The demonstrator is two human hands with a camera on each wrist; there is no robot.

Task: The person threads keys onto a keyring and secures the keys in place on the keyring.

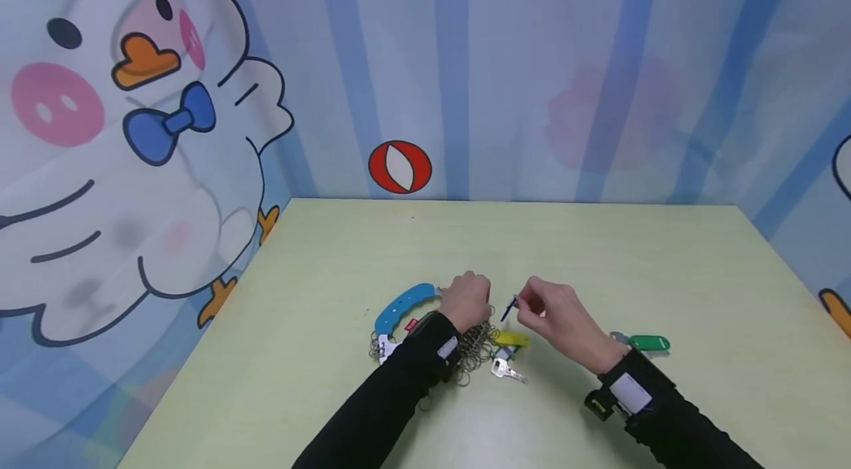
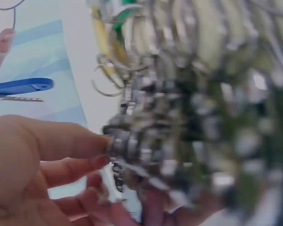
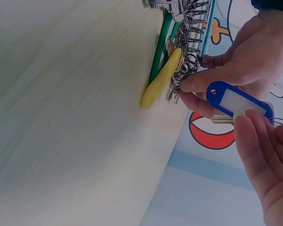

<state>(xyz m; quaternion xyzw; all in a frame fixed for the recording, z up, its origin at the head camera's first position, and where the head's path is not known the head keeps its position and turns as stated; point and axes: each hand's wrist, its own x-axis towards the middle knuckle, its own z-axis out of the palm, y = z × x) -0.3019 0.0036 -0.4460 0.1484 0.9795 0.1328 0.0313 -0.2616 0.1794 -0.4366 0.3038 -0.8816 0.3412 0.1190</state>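
My left hand (image 1: 467,300) pinches a cluster of small metal rings (image 1: 475,347), which look blurred and close in the left wrist view. The cluster joins a blue curved band (image 1: 405,306) lying on the table to the left. Just right of it, my right hand (image 1: 558,317) pinches a blue key tag (image 3: 238,101) with a pale label, raised above the table. A key (image 3: 221,118) shows partly behind the tag, and a thin wire ring (image 3: 277,121) is at its end by the fingers. Beside the rings lie a yellow tag (image 1: 510,338) and a silver key (image 1: 508,371).
Past my right wrist, a green tag (image 1: 648,343) with metal beside it lies on the pale table (image 1: 698,269). A small red label (image 1: 411,324) sits inside the blue band. A printed cartoon backdrop (image 1: 505,70) stands behind the table.
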